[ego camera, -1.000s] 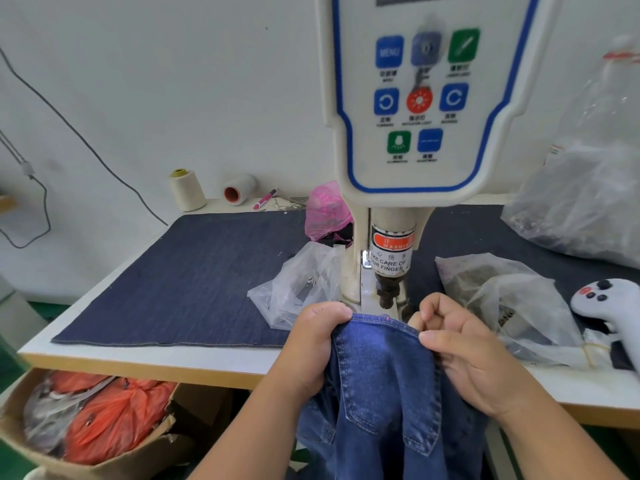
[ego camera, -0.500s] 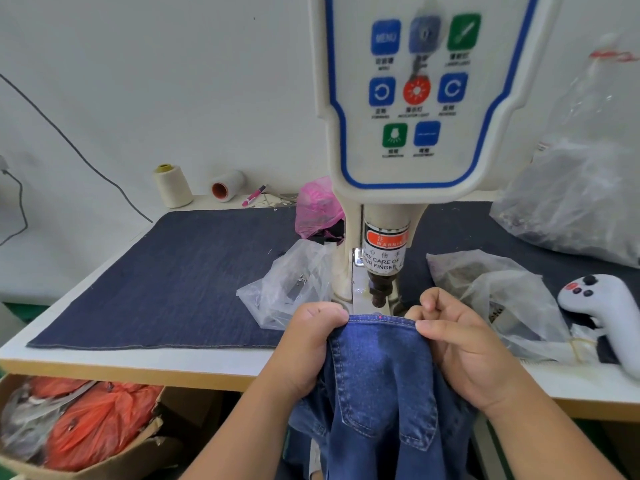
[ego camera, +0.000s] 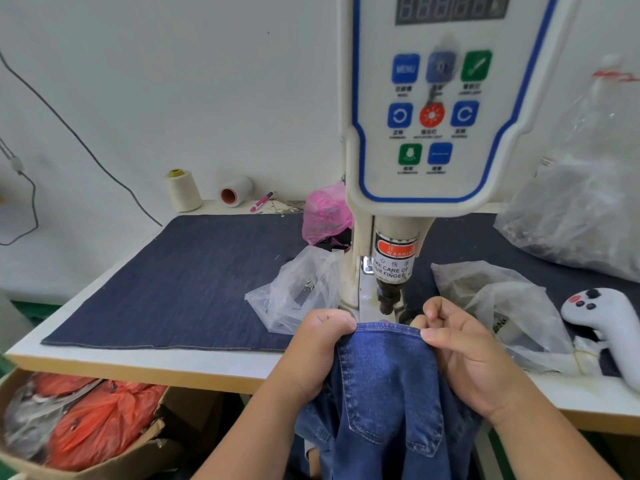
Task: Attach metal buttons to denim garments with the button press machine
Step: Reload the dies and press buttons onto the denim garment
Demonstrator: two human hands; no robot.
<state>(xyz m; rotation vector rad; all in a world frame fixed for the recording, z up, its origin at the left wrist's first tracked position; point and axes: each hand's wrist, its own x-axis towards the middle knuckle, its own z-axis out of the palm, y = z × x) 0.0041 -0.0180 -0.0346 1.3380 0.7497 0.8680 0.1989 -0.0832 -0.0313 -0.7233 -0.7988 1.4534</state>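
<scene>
Both hands, the left hand [ego camera: 320,344] and the right hand [ego camera: 464,355], are pinching the denim garment [ego camera: 386,379] edge taut between curled fingers, just below the press head [ego camera: 388,299], with no button visibly attached yet, pressing apparently pending.

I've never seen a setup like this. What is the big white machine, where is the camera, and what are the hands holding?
The one view comes from a camera worn on the person's head, looking down at the table. The white machine is a button press machine; its punch hangs below a finger-warning label. The left hand and right hand both grip the top edge of a denim garment, holding it just in front of the punch. On the dark cloth mat lie clear plastic bags, two thread spools and a white handheld controller.
</scene>
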